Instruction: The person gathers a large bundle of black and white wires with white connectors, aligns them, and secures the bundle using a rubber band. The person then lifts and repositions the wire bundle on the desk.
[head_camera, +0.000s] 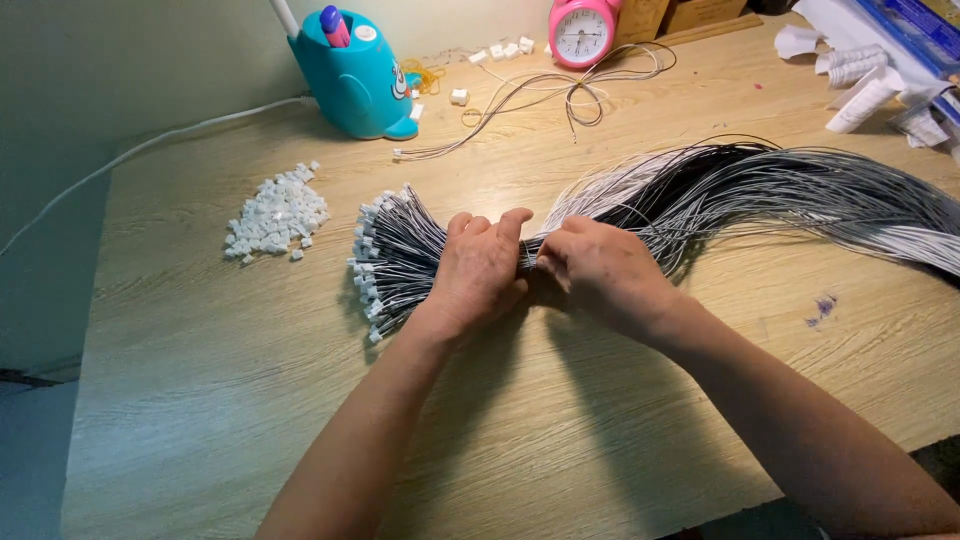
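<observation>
A thick bundle of thin grey, white and black wires (760, 190) lies across the wooden table (200, 380), sweeping in from the right. Its left end fans out into many small white plug connectors (385, 255). My left hand (478, 270) is closed around the bundle just right of the connector fan. My right hand (600, 272) grips the same bundle right beside it, thumbs nearly touching. The part of the bundle under both hands is hidden.
A heap of loose white connector housings (275, 215) lies left of the fan. At the back stand a teal desk-lamp base with a pen (355, 75), a pink alarm clock (583, 32), a few loose wires (560, 95), cardboard boxes and paper rolls (860, 80).
</observation>
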